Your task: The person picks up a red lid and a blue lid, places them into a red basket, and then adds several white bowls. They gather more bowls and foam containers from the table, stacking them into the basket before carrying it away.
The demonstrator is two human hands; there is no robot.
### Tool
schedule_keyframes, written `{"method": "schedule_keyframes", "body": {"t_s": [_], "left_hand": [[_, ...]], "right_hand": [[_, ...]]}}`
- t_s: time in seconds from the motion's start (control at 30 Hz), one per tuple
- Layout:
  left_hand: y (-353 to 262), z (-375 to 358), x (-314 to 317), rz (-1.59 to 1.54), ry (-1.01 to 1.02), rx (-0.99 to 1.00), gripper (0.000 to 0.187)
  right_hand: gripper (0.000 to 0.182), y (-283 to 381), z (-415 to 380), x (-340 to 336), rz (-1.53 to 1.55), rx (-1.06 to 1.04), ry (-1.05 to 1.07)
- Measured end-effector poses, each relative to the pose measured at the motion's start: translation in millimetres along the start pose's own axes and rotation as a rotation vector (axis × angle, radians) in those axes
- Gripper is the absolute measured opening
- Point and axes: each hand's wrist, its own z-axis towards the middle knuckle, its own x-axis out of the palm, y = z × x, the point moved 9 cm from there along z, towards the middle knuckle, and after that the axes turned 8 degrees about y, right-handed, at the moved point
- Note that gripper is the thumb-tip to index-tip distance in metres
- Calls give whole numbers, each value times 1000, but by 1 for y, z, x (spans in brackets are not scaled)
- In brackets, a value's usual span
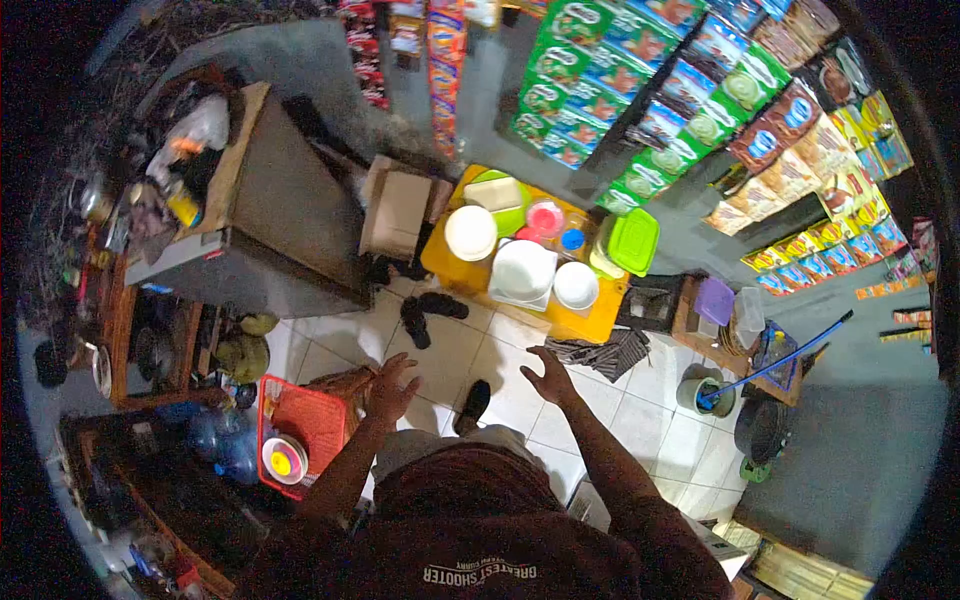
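Both of my hands reach forward over the tiled floor with nothing in them. My left hand has its fingers apart, close to the red plastic basket. On the other side, my right hand is spread too, short of the yellow table. White bowls, a white round container, a green plate with a pale block-like item, a pink container and a green-lidded tub stand on that table. Inside the basket lies a white bowl with a yellow centre.
Dark sandals lie on the floor before the table. A crumpled striped cloth is at its right leg. Further right stands a bucket with a blue-handled tool. Sachet strips hang on the wall. A grey cabinet stands left.
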Motion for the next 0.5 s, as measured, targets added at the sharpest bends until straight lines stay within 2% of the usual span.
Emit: {"method": "schedule_keyframes", "body": {"t_s": [0.07, 0.1, 0.17, 0.3, 0.37, 0.4, 0.5], "left_hand": [[2, -1, -16, -2, -37, 139, 38], [-65, 46, 57, -108, -24, 192, 38], [-73, 50, 46, -101, -16, 298, 36], [-82, 77, 50, -60, 99, 217, 35], [-86, 90, 55, -243, 87, 278, 36], [-80, 100, 61, -177, 147, 160, 39], [-78, 124, 72, -282, 209, 125, 41]], "right_hand": [[50, 1, -8, 14, 73, 88, -107], [50, -55, -40, -77, -31, 141, -126], [50, -65, -43, -57, 121, 231, -166], [50, -72, -38, -46, 256, 359, -149], [52, -73, -25, -47, 286, 366, -142], [52, -75, -13, -49, 278, 346, -138], [52, -76, 32, -68, 201, 298, -205]]}}
